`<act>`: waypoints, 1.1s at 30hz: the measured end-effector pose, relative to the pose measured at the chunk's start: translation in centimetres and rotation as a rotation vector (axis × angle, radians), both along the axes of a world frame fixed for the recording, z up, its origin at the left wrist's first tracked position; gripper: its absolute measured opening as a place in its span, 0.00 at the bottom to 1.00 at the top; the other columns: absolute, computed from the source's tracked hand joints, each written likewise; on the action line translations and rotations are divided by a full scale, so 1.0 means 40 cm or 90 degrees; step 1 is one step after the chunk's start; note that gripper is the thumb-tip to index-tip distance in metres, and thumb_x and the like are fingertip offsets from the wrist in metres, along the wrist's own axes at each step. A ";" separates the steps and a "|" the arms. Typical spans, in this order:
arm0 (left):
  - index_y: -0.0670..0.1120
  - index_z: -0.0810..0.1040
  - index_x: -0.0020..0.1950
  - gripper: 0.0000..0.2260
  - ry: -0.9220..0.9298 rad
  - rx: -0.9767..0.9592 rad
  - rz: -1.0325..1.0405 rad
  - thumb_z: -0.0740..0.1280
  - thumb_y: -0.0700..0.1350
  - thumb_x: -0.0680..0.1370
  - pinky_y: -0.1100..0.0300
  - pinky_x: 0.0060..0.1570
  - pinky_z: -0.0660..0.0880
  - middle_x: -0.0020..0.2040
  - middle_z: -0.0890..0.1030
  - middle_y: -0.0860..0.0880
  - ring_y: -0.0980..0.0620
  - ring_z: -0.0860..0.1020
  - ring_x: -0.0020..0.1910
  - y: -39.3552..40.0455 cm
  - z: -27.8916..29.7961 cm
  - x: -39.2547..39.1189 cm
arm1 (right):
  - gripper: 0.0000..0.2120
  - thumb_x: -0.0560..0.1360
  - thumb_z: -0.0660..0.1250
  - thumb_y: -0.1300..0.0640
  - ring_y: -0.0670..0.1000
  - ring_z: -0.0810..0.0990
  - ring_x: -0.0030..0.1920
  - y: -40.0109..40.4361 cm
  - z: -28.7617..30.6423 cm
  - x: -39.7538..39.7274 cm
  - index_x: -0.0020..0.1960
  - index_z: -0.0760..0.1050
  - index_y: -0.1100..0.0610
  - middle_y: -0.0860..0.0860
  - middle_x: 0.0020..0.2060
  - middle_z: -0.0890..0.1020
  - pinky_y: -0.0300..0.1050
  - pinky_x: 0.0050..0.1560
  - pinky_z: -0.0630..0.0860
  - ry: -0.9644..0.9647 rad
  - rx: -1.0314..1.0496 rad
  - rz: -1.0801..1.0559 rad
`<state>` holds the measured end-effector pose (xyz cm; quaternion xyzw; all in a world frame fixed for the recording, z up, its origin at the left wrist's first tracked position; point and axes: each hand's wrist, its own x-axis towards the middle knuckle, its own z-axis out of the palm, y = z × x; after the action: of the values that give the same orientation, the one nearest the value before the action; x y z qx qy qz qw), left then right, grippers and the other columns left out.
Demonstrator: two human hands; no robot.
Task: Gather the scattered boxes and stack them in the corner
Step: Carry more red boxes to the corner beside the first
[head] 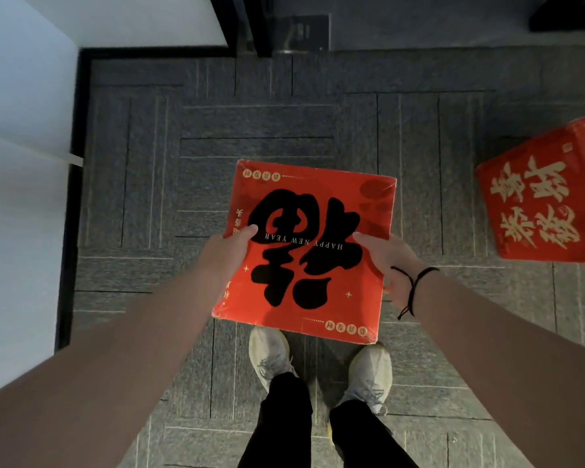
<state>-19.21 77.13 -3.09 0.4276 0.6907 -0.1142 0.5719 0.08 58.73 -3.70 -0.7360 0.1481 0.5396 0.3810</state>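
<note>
Grey carpet (402, 136), white wall (21, 96)

The person is wearing a black cord bracelet (413, 288) (right wrist); black trousers (321, 430); pale grey sneakers (368, 376); arms showing bare.

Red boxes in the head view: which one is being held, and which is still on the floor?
The flat red box with the big black character is held by both hands, left hand and right hand. The red box with gold characters sits on the carpet at right.

Both hands — left (228, 251), right (394, 265) — grip flat red box (304, 251).
</note>
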 end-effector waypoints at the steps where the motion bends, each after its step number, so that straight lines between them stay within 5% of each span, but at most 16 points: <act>1: 0.49 0.78 0.69 0.43 0.000 -0.001 0.030 0.73 0.74 0.61 0.39 0.66 0.73 0.64 0.82 0.47 0.41 0.80 0.62 0.011 0.017 -0.016 | 0.10 0.77 0.71 0.46 0.57 0.88 0.46 0.024 0.027 0.003 0.57 0.83 0.46 0.53 0.50 0.88 0.55 0.47 0.85 -0.010 0.019 0.014; 6: 0.52 0.77 0.71 0.47 -0.030 0.023 0.124 0.73 0.75 0.58 0.34 0.66 0.73 0.67 0.82 0.45 0.38 0.80 0.65 0.102 0.193 -0.067 | 0.12 0.74 0.71 0.43 0.58 0.88 0.48 0.173 0.229 0.011 0.57 0.82 0.43 0.51 0.49 0.88 0.62 0.52 0.84 -0.067 0.099 0.078; 11: 0.49 0.83 0.58 0.22 -0.094 0.104 0.164 0.70 0.64 0.75 0.41 0.56 0.80 0.50 0.88 0.46 0.42 0.86 0.50 0.212 0.534 -0.092 | 0.18 0.70 0.71 0.41 0.57 0.88 0.50 0.341 0.511 -0.001 0.59 0.80 0.40 0.50 0.51 0.88 0.63 0.54 0.83 -0.118 0.174 0.151; 19: 0.53 0.76 0.70 0.37 -0.159 0.231 0.221 0.69 0.72 0.66 0.39 0.58 0.80 0.58 0.85 0.48 0.42 0.84 0.55 0.304 0.996 -0.222 | 0.17 0.70 0.72 0.44 0.57 0.87 0.51 0.538 0.967 -0.086 0.59 0.81 0.41 0.50 0.52 0.88 0.64 0.57 0.82 -0.195 0.276 0.252; 27: 0.51 0.77 0.67 0.32 -0.110 0.330 0.384 0.69 0.69 0.69 0.41 0.61 0.79 0.57 0.85 0.47 0.42 0.84 0.55 0.169 1.339 -0.454 | 0.15 0.74 0.72 0.50 0.60 0.86 0.51 0.583 1.298 -0.290 0.60 0.80 0.45 0.54 0.51 0.87 0.66 0.57 0.82 -0.179 0.381 0.408; 33: 0.47 0.78 0.65 0.19 -0.060 0.407 0.574 0.70 0.58 0.80 0.53 0.41 0.77 0.53 0.84 0.46 0.47 0.83 0.48 -0.101 1.523 -0.612 | 0.08 0.78 0.71 0.58 0.59 0.86 0.49 0.505 1.471 -0.462 0.55 0.82 0.48 0.55 0.49 0.87 0.60 0.56 0.82 -0.131 0.493 0.578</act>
<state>-43.69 73.10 57.84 0.2463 0.7792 0.3764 0.4365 -18.42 78.92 55.15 -0.5820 -0.4252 0.5891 0.3654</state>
